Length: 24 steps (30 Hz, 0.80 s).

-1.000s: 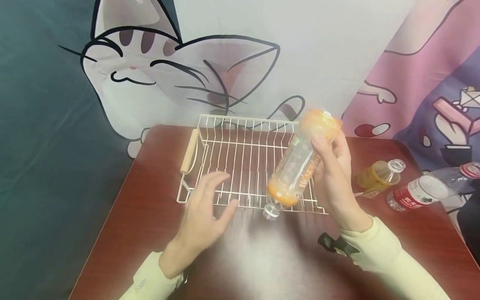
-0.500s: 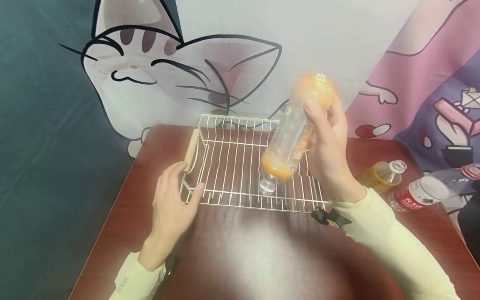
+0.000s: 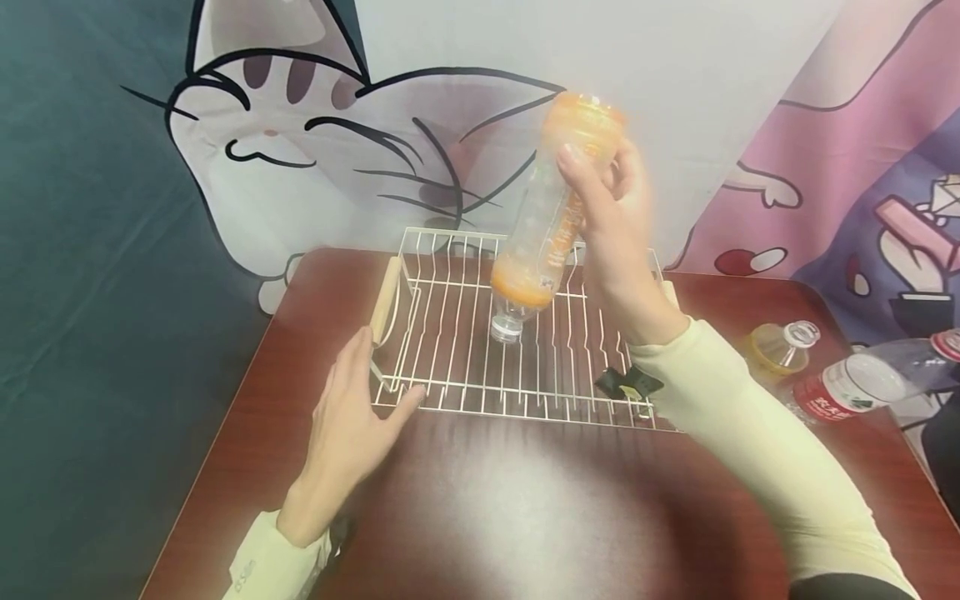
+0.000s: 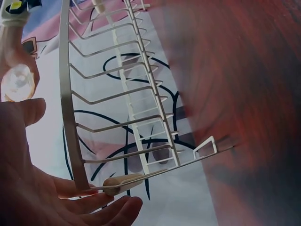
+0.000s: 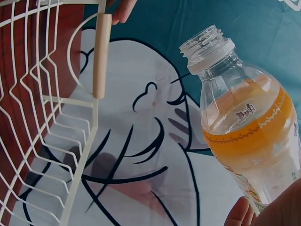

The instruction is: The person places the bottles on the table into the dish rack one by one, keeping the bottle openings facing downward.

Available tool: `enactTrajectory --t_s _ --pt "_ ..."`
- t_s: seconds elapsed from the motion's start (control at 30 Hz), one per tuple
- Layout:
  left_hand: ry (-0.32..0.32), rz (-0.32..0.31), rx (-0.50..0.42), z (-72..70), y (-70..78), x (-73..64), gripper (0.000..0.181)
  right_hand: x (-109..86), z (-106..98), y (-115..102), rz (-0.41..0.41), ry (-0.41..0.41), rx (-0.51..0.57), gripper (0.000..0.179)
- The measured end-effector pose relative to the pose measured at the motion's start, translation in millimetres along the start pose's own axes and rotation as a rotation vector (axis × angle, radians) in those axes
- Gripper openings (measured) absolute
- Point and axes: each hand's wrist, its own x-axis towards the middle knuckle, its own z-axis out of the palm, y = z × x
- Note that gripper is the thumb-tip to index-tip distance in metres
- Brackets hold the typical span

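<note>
My right hand (image 3: 611, 221) grips a clear plastic bottle with orange bands (image 3: 536, 217) near its base. It is held neck down and tilted above the wire rack (image 3: 472, 333); its mouth, without a cap, shows in the right wrist view on the bottle (image 5: 249, 122). The white rack has wooden handles and stands on the table. At the rack's front left corner, my left hand (image 3: 348, 417) has its fingers extended and its thumb apart. In the left wrist view, fingers of the left hand (image 4: 70, 188) lie against the rack's end beside the wooden handle (image 4: 124, 183).
To the right on the red-brown table (image 3: 525, 508) are a bottle with a yellow label (image 3: 776, 354) and a larger clear bottle with a red label (image 3: 847, 387). A cloth printed with a cartoon cat (image 3: 262, 183) hangs behind the rack.
The right hand has lifted the bottle up and leftward over the rack. The left hand has moved left and down to the rack's left end.
</note>
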Motion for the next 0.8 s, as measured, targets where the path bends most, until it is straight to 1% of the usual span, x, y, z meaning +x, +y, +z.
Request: enactTrajectory --t_s 0.17,0.33,0.53,0.67,0.8 --pt "-0.019 -0.011 0.013 1.8 1.2 0.5 0.107 11.6 6 13 0.026 -0.009 -0.037 0.046" --pt "-0.016 -0.016 0.016 4.7 1.3 -0.3 0.11 22.9 13 28 0.079 0.002 -0.054 0.046" --pt "-0.005 -0.013 0.01 5.7 1.4 -1.6 0.109 32.3 25 47 0.093 -0.013 -0.093 0.051" --pt "-0.002 -0.017 0.01 5.0 2.6 -1.5 0.106 36.3 32 61 0.106 -0.039 -0.133 0.053" --pt "-0.006 -0.021 0.011 4.3 4.2 -0.5 0.103 41.2 38 75 0.113 -0.045 -0.207 0.057"
